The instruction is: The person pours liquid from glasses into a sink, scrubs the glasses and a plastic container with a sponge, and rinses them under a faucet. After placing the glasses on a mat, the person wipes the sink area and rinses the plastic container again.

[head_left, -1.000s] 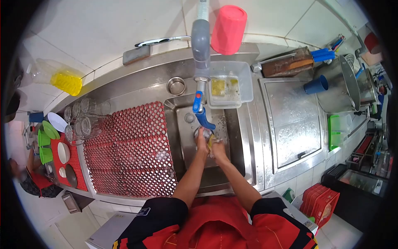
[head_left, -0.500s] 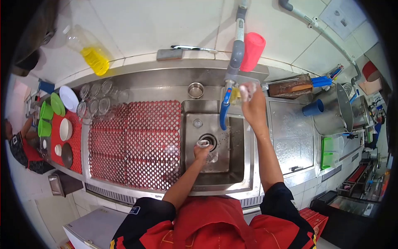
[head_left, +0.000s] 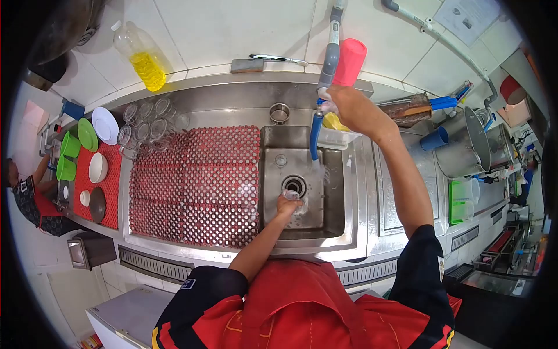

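Glass (head_left: 291, 195): in sink (head_left: 314, 221), near drain (head_left: 297, 184), presumably to contain drips | left hand (head_left: 287, 205): clamped on glass | right hand (head_left: 351, 109): one o'clock, at tap (head_left: 315, 136), perhaps to work it; cannot tell whether fingers close | mat (head_left: 195, 186): nine o'clock, perforated, likely for drainage | mugs (head_left: 142, 131): ten o'clock

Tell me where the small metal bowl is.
In the head view, the small metal bowl sits upper centre, behind the sink, left of the blue spout.
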Action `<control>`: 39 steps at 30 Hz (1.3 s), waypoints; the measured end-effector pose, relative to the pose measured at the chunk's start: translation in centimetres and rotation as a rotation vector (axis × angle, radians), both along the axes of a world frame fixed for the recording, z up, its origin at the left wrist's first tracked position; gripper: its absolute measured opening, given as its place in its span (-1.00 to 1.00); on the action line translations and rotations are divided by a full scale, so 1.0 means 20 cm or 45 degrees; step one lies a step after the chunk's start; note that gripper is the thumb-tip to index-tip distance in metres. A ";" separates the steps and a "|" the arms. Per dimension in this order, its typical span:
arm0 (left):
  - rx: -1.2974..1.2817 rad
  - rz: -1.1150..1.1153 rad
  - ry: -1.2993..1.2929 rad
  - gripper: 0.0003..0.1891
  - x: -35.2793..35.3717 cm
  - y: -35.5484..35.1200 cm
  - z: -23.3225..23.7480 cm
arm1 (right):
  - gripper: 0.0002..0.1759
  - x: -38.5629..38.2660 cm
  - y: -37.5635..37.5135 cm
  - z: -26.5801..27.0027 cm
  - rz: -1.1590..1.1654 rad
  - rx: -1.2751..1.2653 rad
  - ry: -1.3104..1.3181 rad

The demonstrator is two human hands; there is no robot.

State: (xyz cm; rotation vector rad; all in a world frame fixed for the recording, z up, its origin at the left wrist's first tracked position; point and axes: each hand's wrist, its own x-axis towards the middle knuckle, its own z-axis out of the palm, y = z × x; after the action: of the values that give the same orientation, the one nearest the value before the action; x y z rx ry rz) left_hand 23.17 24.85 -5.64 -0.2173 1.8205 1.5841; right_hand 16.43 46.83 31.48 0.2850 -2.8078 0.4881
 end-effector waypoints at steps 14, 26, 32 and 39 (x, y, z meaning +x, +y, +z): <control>-0.614 -0.232 0.163 -0.33 0.08 -0.11 -0.05 | -0.76 0.17 -0.23 -2.11 -1.252 -3.160 -0.078; 0.067 -0.294 0.437 -0.51 -0.07 0.45 -0.21 | -0.62 0.48 -0.15 -1.74 -1.403 -1.446 -0.424; 0.426 -0.037 -0.008 -0.68 -0.05 0.57 -0.21 | -0.37 0.52 -0.20 -1.73 -1.540 -2.145 -0.419; 0.270 0.117 -0.721 -0.74 -0.12 0.57 -0.26 | -0.41 0.57 -0.27 -2.08 -1.737 -2.433 -0.538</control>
State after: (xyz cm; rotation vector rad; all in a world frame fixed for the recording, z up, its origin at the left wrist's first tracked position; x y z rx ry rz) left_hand 20.73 36.18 -10.81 -0.5911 1.2149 1.5627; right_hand 27.85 41.50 -10.05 -1.8542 -0.9351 2.2106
